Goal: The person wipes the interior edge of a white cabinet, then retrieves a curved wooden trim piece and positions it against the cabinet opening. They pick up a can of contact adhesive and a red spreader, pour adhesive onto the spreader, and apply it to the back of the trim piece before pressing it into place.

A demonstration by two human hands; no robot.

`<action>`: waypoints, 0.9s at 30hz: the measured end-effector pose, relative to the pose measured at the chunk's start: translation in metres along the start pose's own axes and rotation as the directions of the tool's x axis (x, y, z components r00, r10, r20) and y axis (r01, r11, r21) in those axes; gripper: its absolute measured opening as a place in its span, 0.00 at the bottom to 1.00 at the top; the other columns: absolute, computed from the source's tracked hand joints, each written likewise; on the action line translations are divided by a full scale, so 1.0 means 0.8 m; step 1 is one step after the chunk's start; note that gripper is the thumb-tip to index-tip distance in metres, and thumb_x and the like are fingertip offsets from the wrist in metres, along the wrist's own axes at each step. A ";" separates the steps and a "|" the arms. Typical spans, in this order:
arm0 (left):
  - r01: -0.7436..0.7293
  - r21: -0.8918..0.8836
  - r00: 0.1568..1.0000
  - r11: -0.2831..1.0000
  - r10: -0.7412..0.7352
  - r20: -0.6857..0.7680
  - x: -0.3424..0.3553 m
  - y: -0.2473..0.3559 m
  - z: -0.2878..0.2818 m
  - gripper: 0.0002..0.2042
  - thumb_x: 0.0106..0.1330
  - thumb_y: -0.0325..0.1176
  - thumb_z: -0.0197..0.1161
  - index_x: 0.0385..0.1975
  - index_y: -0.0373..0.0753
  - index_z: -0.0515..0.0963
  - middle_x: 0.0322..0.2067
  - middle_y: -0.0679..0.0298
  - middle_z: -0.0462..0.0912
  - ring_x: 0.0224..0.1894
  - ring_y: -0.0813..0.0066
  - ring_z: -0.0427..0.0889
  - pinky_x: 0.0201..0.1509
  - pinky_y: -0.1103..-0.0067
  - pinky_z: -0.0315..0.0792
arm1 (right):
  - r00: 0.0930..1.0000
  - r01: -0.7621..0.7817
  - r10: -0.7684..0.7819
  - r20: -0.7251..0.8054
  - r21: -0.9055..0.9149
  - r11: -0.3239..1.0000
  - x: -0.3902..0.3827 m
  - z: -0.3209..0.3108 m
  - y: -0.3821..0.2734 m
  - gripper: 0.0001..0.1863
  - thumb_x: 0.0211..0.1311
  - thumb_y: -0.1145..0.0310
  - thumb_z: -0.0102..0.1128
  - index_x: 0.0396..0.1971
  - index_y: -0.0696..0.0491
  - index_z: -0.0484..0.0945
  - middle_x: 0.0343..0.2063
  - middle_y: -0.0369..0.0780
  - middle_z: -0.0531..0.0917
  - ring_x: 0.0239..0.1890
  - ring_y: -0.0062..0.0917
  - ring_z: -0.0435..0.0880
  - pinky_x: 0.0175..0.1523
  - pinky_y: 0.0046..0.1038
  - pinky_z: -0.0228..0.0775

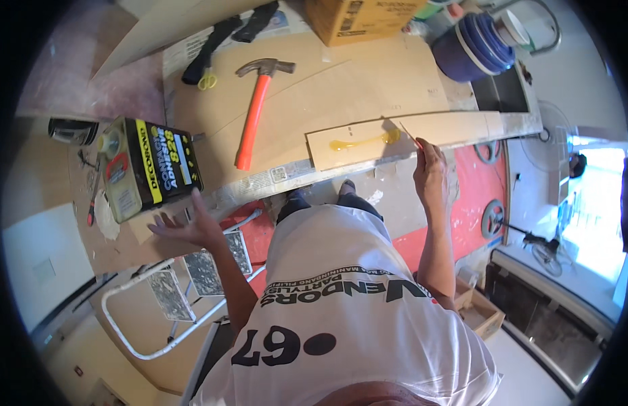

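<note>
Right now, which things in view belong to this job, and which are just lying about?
In the job, judging by what's in use:
- thin tool, in the right hand
- board strip
- yellow glue on it
- black can, probably; it's near the left hand

Apparently lying about:
- hammer
- scissors
- box
- blue jug

From afar I see a white shirt point(327, 237) between and behind the bare left hand point(188, 227) and right hand point(430, 162), bearing dark lettering point(344, 287) (upside down to me) and a round dot point(320, 344); dark legwear point(360, 202) shows between them.
</note>
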State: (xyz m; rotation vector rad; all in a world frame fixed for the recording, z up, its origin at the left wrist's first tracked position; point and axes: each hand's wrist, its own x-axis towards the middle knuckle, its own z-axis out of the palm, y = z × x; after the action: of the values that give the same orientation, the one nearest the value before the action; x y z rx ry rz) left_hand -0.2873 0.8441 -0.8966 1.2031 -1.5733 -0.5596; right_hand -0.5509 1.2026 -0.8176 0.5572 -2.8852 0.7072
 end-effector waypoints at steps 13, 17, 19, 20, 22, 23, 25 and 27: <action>0.384 0.041 0.360 0.922 -0.190 0.913 -0.159 0.110 0.136 0.16 0.66 0.32 0.68 0.50 0.30 0.80 0.28 0.65 0.85 0.25 0.80 0.81 0.27 0.83 0.75 | 1.000 -0.011 0.010 -0.015 -0.119 0.993 0.003 0.016 0.018 0.13 0.69 0.75 0.52 0.49 0.57 0.81 0.42 0.50 0.85 0.43 0.50 0.82 0.49 0.44 0.73; 0.575 0.047 0.301 0.817 -0.265 0.916 -0.169 0.114 0.130 0.14 0.66 0.34 0.68 0.47 0.32 0.83 0.25 0.66 0.84 0.20 0.84 0.78 0.20 0.85 0.72 | 0.997 0.075 -0.079 -0.022 -0.146 0.986 -0.004 0.037 0.019 0.13 0.69 0.74 0.52 0.48 0.57 0.81 0.41 0.51 0.85 0.43 0.50 0.82 0.48 0.45 0.74; 0.443 -0.011 0.359 0.897 -0.166 0.918 -0.168 0.115 0.127 0.12 0.66 0.33 0.67 0.45 0.33 0.85 0.24 0.66 0.84 0.19 0.84 0.78 0.19 0.84 0.72 | 0.998 0.055 -0.047 0.048 -0.170 0.984 -0.013 0.042 0.007 0.14 0.67 0.75 0.53 0.49 0.58 0.80 0.41 0.50 0.85 0.44 0.49 0.82 0.50 0.45 0.74; 0.374 -0.042 0.388 0.927 -0.115 0.914 -0.166 0.117 0.126 0.12 0.66 0.32 0.67 0.44 0.33 0.85 0.24 0.65 0.84 0.19 0.83 0.78 0.19 0.83 0.72 | 0.996 0.024 -0.011 0.084 -0.161 0.987 -0.014 0.039 -0.004 0.14 0.65 0.75 0.52 0.48 0.58 0.80 0.41 0.50 0.85 0.44 0.48 0.82 0.51 0.45 0.73; 0.230 0.025 0.384 0.973 -0.114 0.916 -0.165 0.099 0.130 0.12 0.66 0.32 0.67 0.44 0.33 0.85 0.24 0.64 0.85 0.19 0.83 0.77 0.19 0.82 0.72 | 0.995 0.006 0.006 0.096 -0.126 0.992 -0.015 0.039 -0.010 0.14 0.65 0.76 0.52 0.48 0.59 0.81 0.40 0.50 0.85 0.45 0.48 0.83 0.51 0.45 0.73; 0.163 0.049 0.372 0.985 -0.107 0.922 -0.163 0.108 0.133 0.12 0.66 0.31 0.66 0.44 0.33 0.85 0.24 0.64 0.85 0.19 0.83 0.77 0.19 0.82 0.72 | 0.998 0.014 -0.007 0.065 -0.112 0.994 -0.014 0.037 -0.005 0.13 0.65 0.76 0.53 0.47 0.58 0.81 0.40 0.50 0.85 0.45 0.48 0.83 0.51 0.45 0.73; 0.287 0.022 0.379 0.958 -0.135 0.915 -0.157 0.123 0.124 0.11 0.66 0.31 0.66 0.44 0.31 0.85 0.24 0.63 0.85 0.19 0.82 0.77 0.20 0.80 0.72 | 0.998 -0.037 0.040 0.055 -0.043 0.998 -0.012 0.030 0.001 0.12 0.66 0.75 0.53 0.46 0.58 0.81 0.39 0.50 0.85 0.44 0.48 0.83 0.50 0.44 0.74; 0.392 -0.047 0.401 0.919 -0.124 0.908 -0.146 0.150 0.112 0.10 0.66 0.30 0.66 0.40 0.29 0.84 0.24 0.60 0.85 0.20 0.76 0.81 0.25 0.79 0.75 | 0.982 -0.170 0.163 0.100 0.062 0.984 -0.007 0.022 0.003 0.11 0.66 0.74 0.54 0.45 0.58 0.82 0.37 0.51 0.85 0.42 0.49 0.83 0.48 0.44 0.74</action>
State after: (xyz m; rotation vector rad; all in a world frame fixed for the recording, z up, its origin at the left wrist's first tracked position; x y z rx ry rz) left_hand -0.4225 0.9768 -0.8820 0.9650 -2.0704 -1.8201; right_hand -0.5469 1.1985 -0.8354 0.3690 -3.0326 0.8293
